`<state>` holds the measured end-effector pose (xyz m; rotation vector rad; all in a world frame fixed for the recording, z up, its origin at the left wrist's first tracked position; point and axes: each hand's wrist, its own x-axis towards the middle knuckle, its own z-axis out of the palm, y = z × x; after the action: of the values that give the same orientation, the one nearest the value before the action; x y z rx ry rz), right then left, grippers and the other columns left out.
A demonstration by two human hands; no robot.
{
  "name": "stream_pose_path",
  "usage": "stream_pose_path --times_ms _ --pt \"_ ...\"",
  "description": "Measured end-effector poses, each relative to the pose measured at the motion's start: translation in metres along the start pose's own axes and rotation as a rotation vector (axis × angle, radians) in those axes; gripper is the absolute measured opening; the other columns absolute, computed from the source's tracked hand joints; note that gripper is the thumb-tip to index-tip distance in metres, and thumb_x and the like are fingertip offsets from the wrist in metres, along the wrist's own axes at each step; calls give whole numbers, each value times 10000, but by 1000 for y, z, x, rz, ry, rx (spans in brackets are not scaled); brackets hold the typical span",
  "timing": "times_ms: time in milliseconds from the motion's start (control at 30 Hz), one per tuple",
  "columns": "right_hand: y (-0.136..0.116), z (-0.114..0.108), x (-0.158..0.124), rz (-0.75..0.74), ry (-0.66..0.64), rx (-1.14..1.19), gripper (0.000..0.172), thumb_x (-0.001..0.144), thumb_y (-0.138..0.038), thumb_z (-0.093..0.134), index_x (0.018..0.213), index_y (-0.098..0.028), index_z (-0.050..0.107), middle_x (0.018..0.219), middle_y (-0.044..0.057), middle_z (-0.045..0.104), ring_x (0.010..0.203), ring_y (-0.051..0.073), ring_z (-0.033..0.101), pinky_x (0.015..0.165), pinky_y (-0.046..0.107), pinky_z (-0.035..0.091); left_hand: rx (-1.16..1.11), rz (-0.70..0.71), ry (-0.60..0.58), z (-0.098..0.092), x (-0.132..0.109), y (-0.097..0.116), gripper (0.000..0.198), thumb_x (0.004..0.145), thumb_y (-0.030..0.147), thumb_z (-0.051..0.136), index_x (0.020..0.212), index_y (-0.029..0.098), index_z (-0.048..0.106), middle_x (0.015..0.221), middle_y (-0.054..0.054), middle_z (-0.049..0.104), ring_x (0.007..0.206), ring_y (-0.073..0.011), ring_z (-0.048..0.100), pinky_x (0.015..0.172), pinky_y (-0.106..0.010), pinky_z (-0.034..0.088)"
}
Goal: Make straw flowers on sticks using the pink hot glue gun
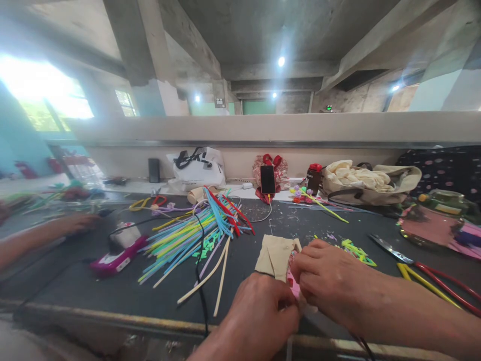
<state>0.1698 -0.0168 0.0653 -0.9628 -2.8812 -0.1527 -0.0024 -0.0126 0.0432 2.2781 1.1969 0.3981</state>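
Observation:
My left hand [259, 306] and my right hand [330, 276] meet near the table's front edge, fingers curled inward. Between them is a pink patterned piece [293, 283], mostly covered by my fingers; its exact kind does not show. My right hand pinches its upper part, while the left closes at its lower end. A folded beige cloth [276, 253] lies just beyond, against the pink piece. Left of my hands spreads a heap of coloured pipe cleaners [188, 235]. Short cut green and yellow pieces [356, 250] lie beyond my right hand.
Scissors [421, 265] with red and yellow handles lie at right. A purple power strip [118, 258] and a black cable [201, 271] lie at left. A phone [268, 179] stands at the back. At far left is another person's arm [48, 235]. A glass jar [445, 203] stands at right.

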Motion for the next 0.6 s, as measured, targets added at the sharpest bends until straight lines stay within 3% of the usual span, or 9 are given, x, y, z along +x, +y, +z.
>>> stream_pose_path --times_ms 233,500,600 --pt "0 5 0 9 9 -33 139 620 -84 528 697 -200 522 776 14 553 677 164 439 659 328 275 17 27 29 4 0 -5 258 643 206 444 578 145 686 456 -7 550 461 -98 278 422 -239 144" --pt "4 10 2 -17 3 -123 192 555 -55 513 666 -212 512 717 -3 537 634 156 449 635 321 303 78 45 15 2 -2 4 267 659 193 422 592 149 677 470 -15 551 459 -104 342 428 -240 140" --pt "3 11 1 1 23 -162 201 607 -50 421 662 -211 528 720 -9 532 647 153 480 644 321 329 106 59 28 3 -2 5 277 675 193 409 608 152 674 492 -22 572 459 -102 354 434 -242 142"
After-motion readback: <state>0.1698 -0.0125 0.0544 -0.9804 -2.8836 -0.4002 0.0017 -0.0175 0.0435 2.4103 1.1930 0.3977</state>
